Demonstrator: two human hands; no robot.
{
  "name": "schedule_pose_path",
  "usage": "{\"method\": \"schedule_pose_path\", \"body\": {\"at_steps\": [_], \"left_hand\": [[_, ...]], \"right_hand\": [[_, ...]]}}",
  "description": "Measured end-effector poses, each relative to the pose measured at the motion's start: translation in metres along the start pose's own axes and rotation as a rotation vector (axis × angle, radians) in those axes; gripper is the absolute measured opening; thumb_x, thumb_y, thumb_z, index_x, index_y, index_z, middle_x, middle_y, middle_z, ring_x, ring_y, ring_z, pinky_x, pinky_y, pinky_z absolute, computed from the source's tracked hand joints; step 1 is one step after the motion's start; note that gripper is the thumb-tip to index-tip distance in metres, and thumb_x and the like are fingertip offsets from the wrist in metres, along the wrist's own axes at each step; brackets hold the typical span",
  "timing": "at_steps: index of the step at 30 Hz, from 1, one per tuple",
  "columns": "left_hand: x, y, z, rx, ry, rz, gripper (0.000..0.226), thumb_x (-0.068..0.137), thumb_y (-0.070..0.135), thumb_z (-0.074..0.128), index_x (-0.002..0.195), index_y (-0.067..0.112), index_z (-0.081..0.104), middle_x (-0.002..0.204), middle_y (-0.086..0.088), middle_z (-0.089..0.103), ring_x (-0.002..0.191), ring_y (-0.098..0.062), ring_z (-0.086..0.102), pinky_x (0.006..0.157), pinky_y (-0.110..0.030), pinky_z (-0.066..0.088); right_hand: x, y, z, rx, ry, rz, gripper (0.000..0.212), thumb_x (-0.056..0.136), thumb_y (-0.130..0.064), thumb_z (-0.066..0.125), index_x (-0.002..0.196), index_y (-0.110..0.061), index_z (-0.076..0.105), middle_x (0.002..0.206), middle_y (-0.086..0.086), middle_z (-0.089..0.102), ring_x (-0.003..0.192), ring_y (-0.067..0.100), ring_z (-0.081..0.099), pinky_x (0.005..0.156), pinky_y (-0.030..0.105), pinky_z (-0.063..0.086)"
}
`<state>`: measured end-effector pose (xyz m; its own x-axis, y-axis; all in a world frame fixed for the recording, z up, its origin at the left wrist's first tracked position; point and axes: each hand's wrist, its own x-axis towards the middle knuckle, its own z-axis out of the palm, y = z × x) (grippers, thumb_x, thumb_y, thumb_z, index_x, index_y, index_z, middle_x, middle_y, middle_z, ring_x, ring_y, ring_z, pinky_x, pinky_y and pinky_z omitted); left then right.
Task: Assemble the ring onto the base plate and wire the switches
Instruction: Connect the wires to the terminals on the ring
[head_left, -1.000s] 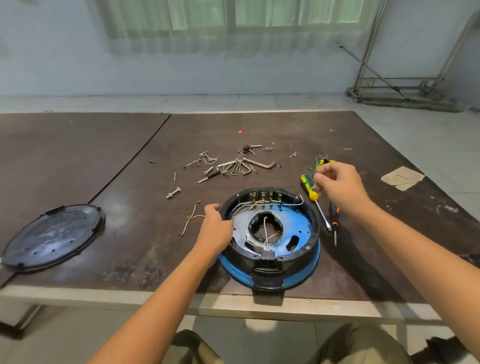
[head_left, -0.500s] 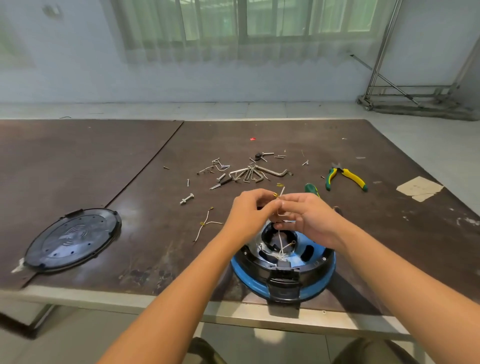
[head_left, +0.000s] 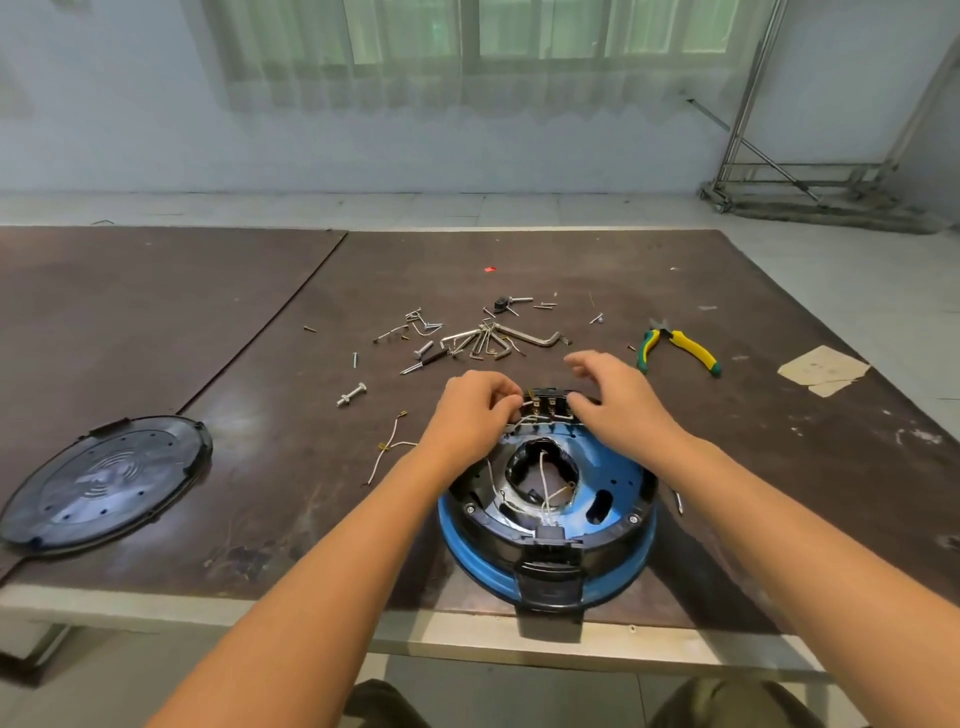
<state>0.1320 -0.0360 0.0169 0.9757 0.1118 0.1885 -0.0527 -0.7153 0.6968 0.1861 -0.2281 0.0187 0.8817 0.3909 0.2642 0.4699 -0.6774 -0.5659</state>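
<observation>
We look down at the dark bench, where the blue base plate lies at the lower centre of the frame, close to the bench's near edge. The black ring sits on it and runs round its rim, with a black latch block at the near side. The switches stand in a row at the far edge of the ring, between our two hands. More wires loop through the dark hole in the middle of the plate.

Our left hand rests at the left end of the switch row with its fingers curled, pinching a thin white wire next to the first switch. Our right hand hovers over the right end of the row with its fingers loosely spread and gripping nothing; its thumb lies close to the switches, though we cannot tell whether it touches them.

Above the hands in the frame lies a scatter of hex keys and small screws. The yellow and green pliers lie at the right centre, apart from the assembly. A bolt and a loose wire lie left of our left hand. A round black lid rests flat at the left edge, and a paper scrap lies at the right.
</observation>
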Motion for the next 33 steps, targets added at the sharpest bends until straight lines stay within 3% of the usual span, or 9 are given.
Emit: {"method": "schedule_pose_path", "body": {"at_steps": [2,5,13,17,20,24,29,31,33], "left_hand": [[-0.004,-0.005,0.002,-0.007,0.019,-0.004,0.011,0.095,0.024,0.063,0.094,0.025,0.074,0.068,0.013,0.071,0.070,-0.001,0.065,0.073,-0.024,0.050],[-0.009,-0.008,0.002,-0.011,0.008,-0.006,0.013,0.094,0.024,0.063,0.090,0.025,0.075,0.066,0.013,0.071,0.064,-0.004,0.064,0.066,-0.022,0.047],[-0.023,-0.005,0.000,0.085,-0.090,0.008,0.017,0.096,0.024,0.061,0.107,0.024,0.073,0.073,0.013,0.072,0.075,-0.005,0.065,0.081,-0.035,0.056],[-0.027,-0.004,-0.006,-0.105,-0.105,-0.033,0.021,0.093,0.016,0.066,0.114,0.016,0.066,0.075,0.003,0.075,0.074,-0.010,0.071,0.076,-0.038,0.060],[-0.025,-0.003,-0.012,-0.223,-0.070,-0.056,0.022,0.091,0.011,0.069,0.110,0.013,0.057,0.071,-0.003,0.075,0.059,-0.012,0.066,0.063,-0.037,0.059],[-0.020,0.001,-0.011,-0.320,-0.075,-0.096,0.026,0.089,0.009,0.071,0.107,0.013,0.053,0.072,-0.011,0.074,0.061,-0.017,0.063,0.065,-0.038,0.055],[-0.017,-0.003,-0.006,-0.298,-0.071,-0.131,0.015,0.088,0.014,0.074,0.095,0.017,0.061,0.060,0.004,0.069,0.052,-0.005,0.060,0.061,-0.024,0.047],[-0.019,-0.004,-0.004,-0.215,-0.013,-0.094,0.019,0.085,0.016,0.076,0.099,0.020,0.064,0.075,0.005,0.073,0.060,0.000,0.063,0.062,-0.015,0.046],[-0.022,-0.008,-0.002,-0.110,0.094,-0.004,0.039,0.080,0.017,0.081,0.115,0.022,0.064,0.108,0.009,0.063,0.077,0.001,0.061,0.069,-0.007,0.045]], "right_hand": [[0.001,0.005,0.012,-0.087,-0.125,-0.020,0.044,0.096,-0.018,0.061,0.139,-0.020,0.054,0.130,0.002,0.059,0.120,0.019,0.055,0.101,0.036,0.047],[0.001,0.009,0.020,-0.133,-0.125,-0.036,0.038,0.096,-0.025,0.061,0.134,-0.028,0.057,0.130,-0.005,0.056,0.119,0.016,0.054,0.091,0.032,0.046],[-0.018,-0.002,0.017,-0.141,-0.141,-0.063,0.042,0.092,-0.030,0.065,0.134,-0.027,0.057,0.131,-0.003,0.055,0.118,0.018,0.056,0.096,0.040,0.051],[-0.026,-0.010,0.014,-0.248,-0.153,-0.110,0.051,0.089,-0.042,0.068,0.136,-0.030,0.053,0.132,-0.003,0.052,0.123,0.023,0.048,0.101,0.047,0.044],[-0.024,-0.017,0.008,-0.314,-0.152,-0.223,0.049,0.085,-0.052,0.071,0.130,-0.036,0.057,0.125,-0.007,0.052,0.122,0.020,0.044,0.107,0.050,0.035],[-0.014,-0.022,0.006,-0.293,-0.087,-0.319,0.026,0.089,-0.048,0.069,0.108,-0.031,0.069,0.100,-0.011,0.061,0.110,0.016,0.052,0.109,0.051,0.031],[-0.007,-0.013,0.009,-0.345,-0.097,-0.362,0.024,0.090,-0.048,0.067,0.101,-0.028,0.074,0.087,-0.010,0.065,0.103,0.015,0.055,0.107,0.045,0.033],[-0.004,-0.011,0.010,-0.272,-0.096,-0.375,0.021,0.090,-0.042,0.071,0.101,-0.025,0.075,0.084,-0.008,0.066,0.095,0.016,0.056,0.094,0.043,0.044],[-0.003,-0.009,0.011,-0.165,-0.111,-0.381,0.017,0.089,-0.032,0.074,0.101,-0.021,0.076,0.082,-0.007,0.064,0.088,0.014,0.054,0.081,0.040,0.049]]}}
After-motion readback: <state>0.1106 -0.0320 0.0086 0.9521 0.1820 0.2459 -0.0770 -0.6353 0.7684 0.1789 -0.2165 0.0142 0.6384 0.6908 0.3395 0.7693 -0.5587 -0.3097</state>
